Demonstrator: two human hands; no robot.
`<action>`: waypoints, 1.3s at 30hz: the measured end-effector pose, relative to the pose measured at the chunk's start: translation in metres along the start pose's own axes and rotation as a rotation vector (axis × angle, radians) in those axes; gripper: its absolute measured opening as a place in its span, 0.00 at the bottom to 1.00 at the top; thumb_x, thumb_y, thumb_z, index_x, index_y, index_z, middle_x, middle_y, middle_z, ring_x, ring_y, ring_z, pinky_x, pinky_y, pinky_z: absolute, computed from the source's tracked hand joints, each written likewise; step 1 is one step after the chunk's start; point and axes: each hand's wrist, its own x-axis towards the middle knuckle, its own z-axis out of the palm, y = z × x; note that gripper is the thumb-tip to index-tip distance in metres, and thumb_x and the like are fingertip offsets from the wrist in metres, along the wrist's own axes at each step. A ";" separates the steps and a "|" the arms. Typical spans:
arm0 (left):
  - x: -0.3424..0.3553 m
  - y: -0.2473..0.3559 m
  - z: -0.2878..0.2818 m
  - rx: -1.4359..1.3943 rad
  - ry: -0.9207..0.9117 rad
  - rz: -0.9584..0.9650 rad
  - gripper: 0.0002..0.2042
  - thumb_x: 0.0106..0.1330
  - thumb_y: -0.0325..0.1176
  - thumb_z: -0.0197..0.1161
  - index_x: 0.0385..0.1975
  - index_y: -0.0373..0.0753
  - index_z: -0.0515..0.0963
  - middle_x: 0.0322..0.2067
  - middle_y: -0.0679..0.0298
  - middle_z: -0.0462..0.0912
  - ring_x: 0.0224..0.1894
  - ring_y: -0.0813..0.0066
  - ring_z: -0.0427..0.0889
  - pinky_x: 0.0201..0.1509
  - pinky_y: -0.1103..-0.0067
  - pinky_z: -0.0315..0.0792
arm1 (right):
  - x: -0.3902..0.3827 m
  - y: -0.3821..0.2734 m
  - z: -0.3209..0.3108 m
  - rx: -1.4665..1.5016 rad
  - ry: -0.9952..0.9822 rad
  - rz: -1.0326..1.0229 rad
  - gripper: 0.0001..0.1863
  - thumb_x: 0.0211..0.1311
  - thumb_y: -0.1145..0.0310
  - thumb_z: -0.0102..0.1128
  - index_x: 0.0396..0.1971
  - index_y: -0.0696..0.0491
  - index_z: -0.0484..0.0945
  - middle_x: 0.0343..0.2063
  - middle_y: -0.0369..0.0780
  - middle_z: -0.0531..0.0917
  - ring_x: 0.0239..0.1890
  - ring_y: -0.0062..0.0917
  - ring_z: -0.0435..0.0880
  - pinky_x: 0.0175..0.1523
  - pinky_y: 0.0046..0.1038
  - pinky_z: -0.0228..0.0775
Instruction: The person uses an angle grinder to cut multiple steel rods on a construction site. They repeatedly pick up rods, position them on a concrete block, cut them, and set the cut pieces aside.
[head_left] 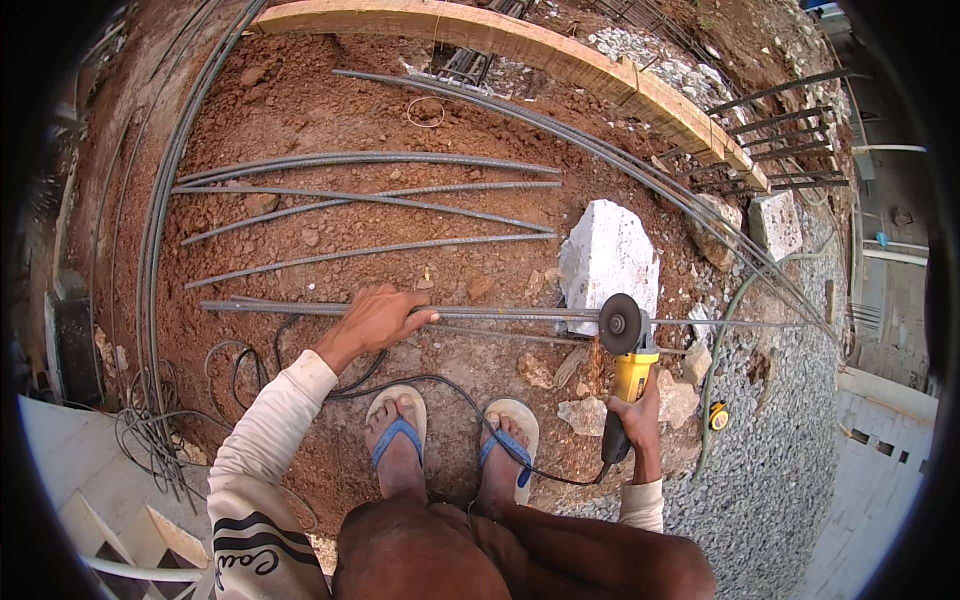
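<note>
My right hand (640, 415) is wrapped round the body of a yellow and black angle grinder (632, 378). Its dark round disc (619, 324) faces up beside the right end of a bundle of ribbed steel rebars (500, 313). Closed over that bundle, my left hand (370, 318) presses it near the middle, thumb pointing right. A white stone block (605, 250) lies against the rebars just left of the disc. Whether the disc touches the steel, I cannot tell. The grinder's black cord (465, 395) loops left past my sandalled feet.
Several cut rebars (370, 250) lie on the red soil beyond the bundle. Long rebars (560, 130) slant toward the right, near a wooden beam (500, 32). Gravel (750, 490) covers the right side, with a yellow tape measure (718, 415). Tangled wire (150, 430) lies at left.
</note>
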 end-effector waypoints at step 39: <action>-0.001 0.002 0.003 -0.002 0.044 -0.021 0.24 0.81 0.58 0.62 0.56 0.44 0.89 0.38 0.48 0.91 0.47 0.44 0.87 0.57 0.51 0.77 | 0.003 0.003 0.002 -0.052 0.012 -0.007 0.37 0.50 0.75 0.76 0.64 0.57 0.73 0.44 0.39 0.84 0.44 0.27 0.84 0.54 0.32 0.79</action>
